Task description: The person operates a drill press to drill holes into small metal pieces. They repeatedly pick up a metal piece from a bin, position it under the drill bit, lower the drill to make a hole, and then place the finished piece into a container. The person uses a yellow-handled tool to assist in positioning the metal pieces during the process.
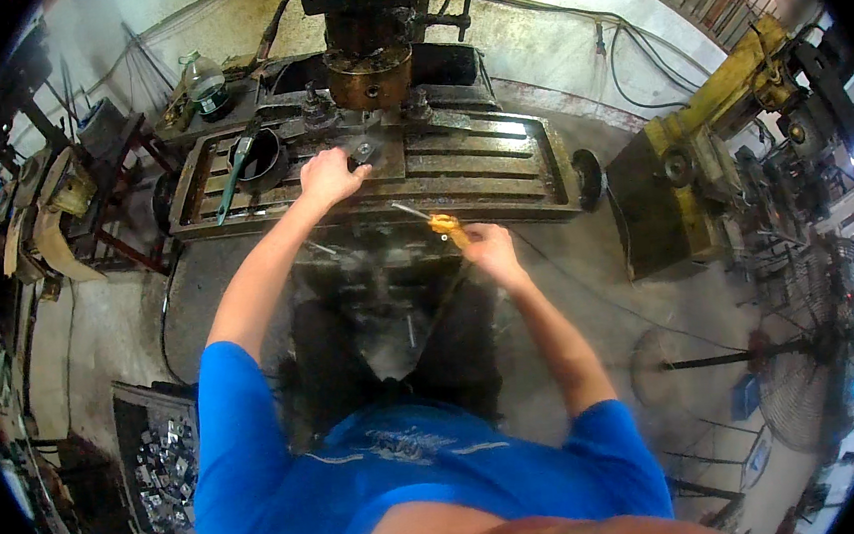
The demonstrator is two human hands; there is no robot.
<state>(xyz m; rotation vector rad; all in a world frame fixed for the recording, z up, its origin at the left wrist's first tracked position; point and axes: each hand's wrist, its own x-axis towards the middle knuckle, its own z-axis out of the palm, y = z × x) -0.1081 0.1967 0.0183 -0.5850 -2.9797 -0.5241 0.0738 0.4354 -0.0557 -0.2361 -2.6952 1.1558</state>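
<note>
My right hand [492, 252] is wrapped round the grip of a yellow air blow gun [447, 227], whose thin metal nozzle points up and left toward the machine table. Over the slotted table [480, 174], my left hand [331, 178] is closed, thumb and fingers drawn together beside a small grey metal part [365, 151]. What its fingertips hold, if anything, is hidden. Directly above that part hangs the brown, worn spindle head [370, 79] of a milling machine. A round dark pot [260, 160] with a green-handled brush [232, 187] stands to the left of my left hand.
Clamp bolts [316, 107] rise at the table's back. A handwheel [590, 180] juts from its right end. A clear bottle [204, 86] stands at the far left. Lower left is a bin [167, 468] of small metal pieces. A large fan [822, 346] and yellow machine [680, 167] stand right.
</note>
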